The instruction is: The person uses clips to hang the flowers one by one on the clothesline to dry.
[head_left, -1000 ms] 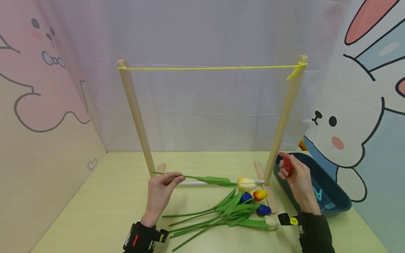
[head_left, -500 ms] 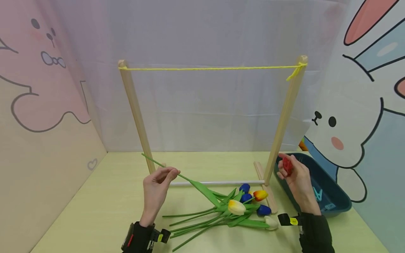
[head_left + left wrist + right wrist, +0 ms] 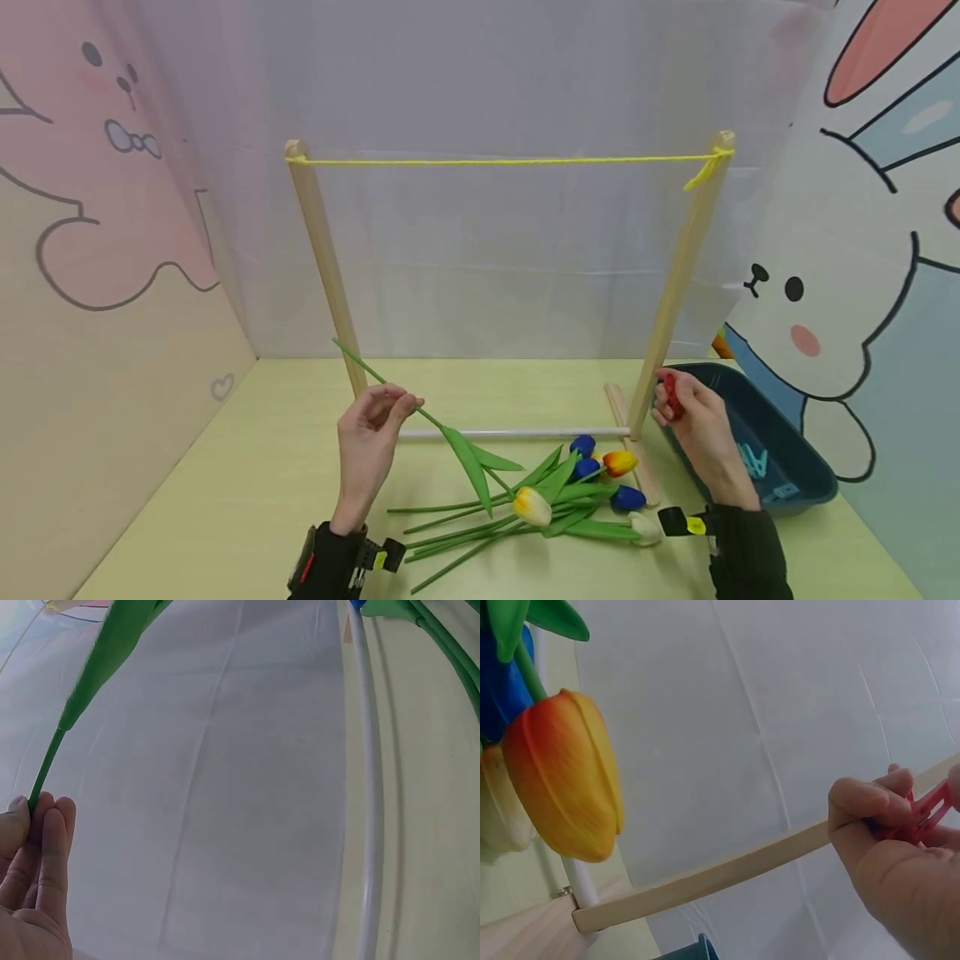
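Green, slender, a tulip stem (image 3: 360, 361) is pinched by the left hand (image 3: 367, 446); the right hand (image 3: 702, 429) grips a red clip (image 3: 672, 397).

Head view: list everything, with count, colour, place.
Table: one, pale yellow, below
Held tulip: one, yellow-white, front centre
Other tulips: at least five, blue, orange-yellow, white, on table
Held clip: one, red, right
Bin: one, teal, right
Bin clips: count unclear, light blue
Frame: one, pale wood, centre
Cord: one, yellow, frame top
Backdrop: one, whitish, behind
Side panels: two, multicoloured
Left hand: one, pinching held tulip
Right hand: one, holding clip
Sleeves: two, black, wrists
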